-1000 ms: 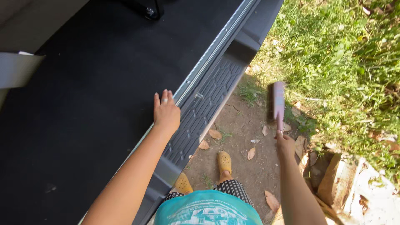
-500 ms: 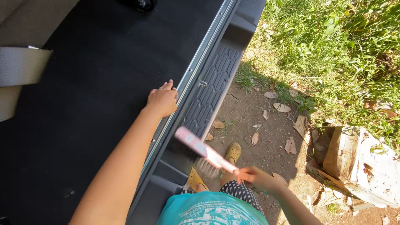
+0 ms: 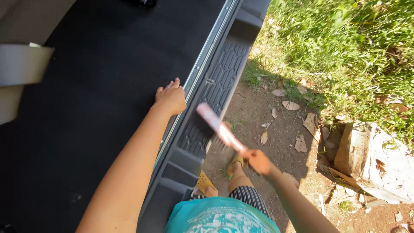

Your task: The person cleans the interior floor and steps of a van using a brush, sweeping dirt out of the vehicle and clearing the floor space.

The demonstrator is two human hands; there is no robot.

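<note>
My left hand (image 3: 170, 98) rests palm down on the black floor mat (image 3: 99, 99) of a vehicle, right beside the metal sill strip (image 3: 202, 64). My right hand (image 3: 257, 161) grips the handle of a pink hand brush (image 3: 217, 127). The brush is blurred and angled up to the left, its bristles over the dark textured door step (image 3: 213, 95). My yellow clogs (image 3: 235, 163) stand on bare dirt below.
A grey seat belt strap (image 3: 23, 64) hangs at the left over the mat. Dry leaves (image 3: 291, 105) lie on the dirt, with tall grass (image 3: 345, 47) beyond. Broken wood and a white slab (image 3: 371, 159) sit at the right.
My right hand swung the brush from out over the dirt in toward the door step, and it now sweeps along the step. My left hand stayed on the mat edge.
</note>
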